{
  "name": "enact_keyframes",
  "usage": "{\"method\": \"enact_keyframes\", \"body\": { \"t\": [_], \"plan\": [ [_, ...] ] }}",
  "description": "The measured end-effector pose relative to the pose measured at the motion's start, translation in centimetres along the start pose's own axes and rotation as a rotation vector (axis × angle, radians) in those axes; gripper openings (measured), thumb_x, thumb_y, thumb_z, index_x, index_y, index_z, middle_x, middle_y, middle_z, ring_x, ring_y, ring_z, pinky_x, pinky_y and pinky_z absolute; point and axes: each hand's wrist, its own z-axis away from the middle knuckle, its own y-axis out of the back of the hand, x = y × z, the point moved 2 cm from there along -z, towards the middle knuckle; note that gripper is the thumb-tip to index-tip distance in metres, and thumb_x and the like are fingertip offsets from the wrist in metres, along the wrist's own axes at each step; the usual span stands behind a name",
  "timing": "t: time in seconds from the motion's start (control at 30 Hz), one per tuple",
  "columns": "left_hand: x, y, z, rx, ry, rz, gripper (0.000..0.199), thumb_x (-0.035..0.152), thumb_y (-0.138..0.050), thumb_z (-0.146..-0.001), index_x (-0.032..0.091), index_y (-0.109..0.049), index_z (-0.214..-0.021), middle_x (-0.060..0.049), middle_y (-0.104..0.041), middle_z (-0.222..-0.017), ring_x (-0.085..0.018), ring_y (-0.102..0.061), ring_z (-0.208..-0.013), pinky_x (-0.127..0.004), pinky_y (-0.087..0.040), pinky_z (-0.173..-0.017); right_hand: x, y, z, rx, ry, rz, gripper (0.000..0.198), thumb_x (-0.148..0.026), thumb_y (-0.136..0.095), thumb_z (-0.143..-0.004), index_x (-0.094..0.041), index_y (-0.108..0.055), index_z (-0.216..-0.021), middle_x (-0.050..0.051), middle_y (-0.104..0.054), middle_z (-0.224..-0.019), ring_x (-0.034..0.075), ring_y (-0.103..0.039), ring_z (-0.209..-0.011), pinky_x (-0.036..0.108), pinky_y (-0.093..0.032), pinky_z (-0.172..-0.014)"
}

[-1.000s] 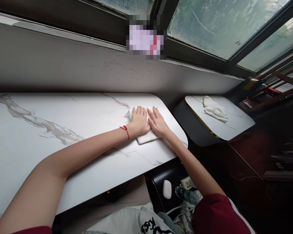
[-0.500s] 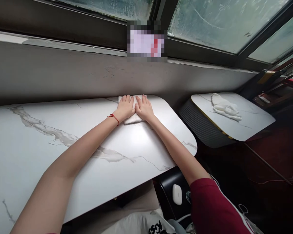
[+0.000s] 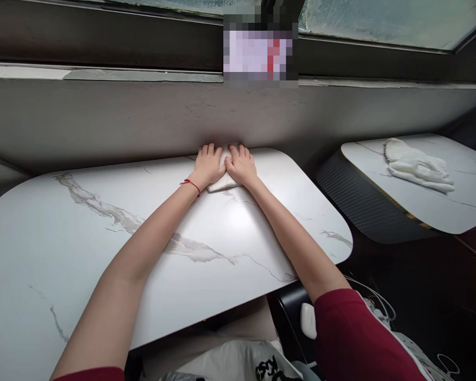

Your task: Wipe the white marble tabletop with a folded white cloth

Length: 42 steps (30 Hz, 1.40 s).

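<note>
Both hands lie flat, side by side, on a folded white cloth (image 3: 224, 182) at the far edge of a white marble-patterned table (image 3: 222, 291). My left hand (image 3: 208, 165), with a red string bracelet on the wrist, covers the cloth's left part, its fingers stretched out toward the wall. My right hand (image 3: 241, 164) presses on the right part, fingers extended, and its thumb meets the left thumb. Between and below the hands the cloth shows; the rest is hidden under the palms.
A grey wall (image 3: 143, 116) runs behind the table, below a dark window frame. To the right, a second marble-patterned table (image 3: 472, 190) carries a crumpled white cloth (image 3: 416, 164). A small white case (image 3: 308, 320) rests on a black surface under the near edge, with white cables nearby.
The camera view has turned, so the tables sit differently in the picture. Both hands have slid slightly with the cloth toward the wall, fingers now at the table's far edge.
</note>
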Motion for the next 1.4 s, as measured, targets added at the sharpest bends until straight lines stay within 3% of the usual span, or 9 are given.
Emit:
{"method": "enact_keyframes", "body": {
  "t": [0.47, 0.83, 1.07, 1.4],
  "plan": [
    [0.2, 0.1, 0.1, -0.003, -0.004, 0.016, 0.048, 0.033, -0.037, -0.098, 0.007, -0.052, -0.136, -0.023, -0.051, -0.139, -0.036, -0.046, -0.129, -0.045, -0.035, -0.106, 0.2, 0.5, 0.1, -0.065, -0.015, -0.029, 0.059, -0.037, -0.034, -0.101, -0.015, -0.038, -0.156, 0.018, -0.036, -0.159, 0.03, -0.031, -0.148, 0.045, -0.026, -0.118],
    [0.8, 0.7, 1.7, 0.012, 0.036, 0.027, 0.052, 0.035, -0.039, -0.096, 0.007, -0.051, -0.139, -0.023, -0.052, -0.14, -0.036, -0.045, -0.129, -0.045, -0.032, -0.107, 0.3, 0.6, 1.0, -0.081, 0.031, -0.005, 0.059, -0.038, -0.034, -0.102, -0.018, -0.035, -0.158, 0.017, -0.034, -0.161, 0.031, -0.031, -0.147, 0.048, -0.029, -0.116],
    [3.0, 1.2, 5.9, 0.025, 0.112, 0.021, 0.056, 0.038, -0.04, -0.096, 0.005, -0.047, -0.141, -0.024, -0.05, -0.141, -0.037, -0.045, -0.129, -0.046, -0.032, -0.108, 1.1, 1.2, 4.3, -0.112, 0.197, -0.024, 0.059, -0.042, -0.033, -0.103, -0.019, -0.034, -0.158, 0.018, -0.03, -0.163, 0.032, -0.027, -0.15, 0.051, -0.032, -0.115],
    [8.2, 3.7, 14.3, -0.09, 0.105, -0.044, 0.064, 0.034, -0.039, -0.095, -0.002, -0.039, -0.148, -0.026, -0.05, -0.142, -0.037, -0.046, -0.13, -0.046, -0.033, -0.109, 1.3, 4.5, 13.8, -0.13, 0.33, -0.072, 0.06, -0.043, -0.034, -0.102, -0.016, -0.036, -0.157, 0.02, -0.024, -0.165, 0.033, -0.024, -0.153, 0.052, -0.032, -0.116]
  ]
}}
